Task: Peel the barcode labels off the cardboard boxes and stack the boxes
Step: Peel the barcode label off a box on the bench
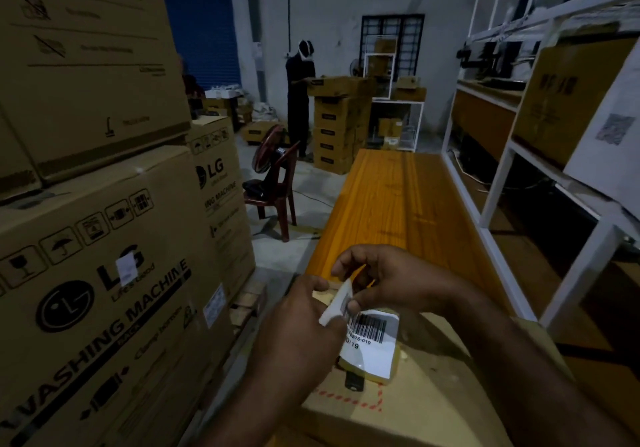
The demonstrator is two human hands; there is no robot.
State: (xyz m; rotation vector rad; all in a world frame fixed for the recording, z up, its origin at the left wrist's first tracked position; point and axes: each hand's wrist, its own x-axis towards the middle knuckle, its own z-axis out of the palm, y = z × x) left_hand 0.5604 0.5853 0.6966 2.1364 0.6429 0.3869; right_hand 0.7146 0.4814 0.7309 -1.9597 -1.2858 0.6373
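Right grip [377, 284] pinches barcode label [372, 341] by lifted corner.

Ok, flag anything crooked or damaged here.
The barcode label on the near cardboard box is half peeled, its corner curled in the fingers of the right hand. On the LG washing machine box, a small white sticker sits tilted across the logo.

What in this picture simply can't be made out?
Head view:
- barcode label: left end curled up and covered by the left hand and right hand, number incomplete.
- cardboard box: cut off by the bottom edge, crossed by both forearms.
- dark object under the label: half hidden, too dim to identify.
- white sticker on the washing machine carton: blurred, unreadable.
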